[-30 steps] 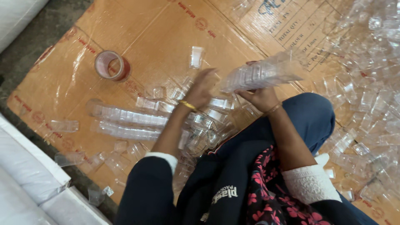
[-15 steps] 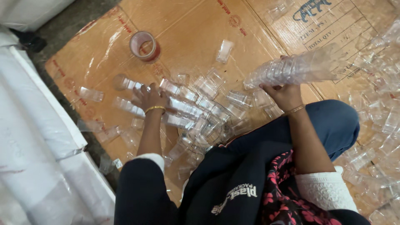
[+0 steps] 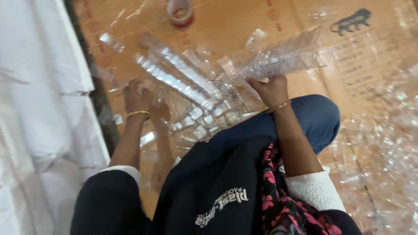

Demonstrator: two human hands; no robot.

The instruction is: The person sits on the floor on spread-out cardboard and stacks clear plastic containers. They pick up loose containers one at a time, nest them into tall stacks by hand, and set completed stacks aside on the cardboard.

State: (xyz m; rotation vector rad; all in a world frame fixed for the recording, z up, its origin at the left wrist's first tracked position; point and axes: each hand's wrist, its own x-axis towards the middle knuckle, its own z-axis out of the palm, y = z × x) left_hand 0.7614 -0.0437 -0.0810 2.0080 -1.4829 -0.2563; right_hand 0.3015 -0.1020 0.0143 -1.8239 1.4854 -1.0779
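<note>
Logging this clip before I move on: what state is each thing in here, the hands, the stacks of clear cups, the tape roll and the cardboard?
Right hand: closed around one end of a stack, lifted.
Held cup stack: nested, tilted, off the floor.
Left hand: down among the loose cups; grip unclear.
Long cup stacks: nested, lying on their sides.
Loose cups: scattered, unstacked.
Tape roll: lying flat.
Cardboard: flattened on the floor.
</note>
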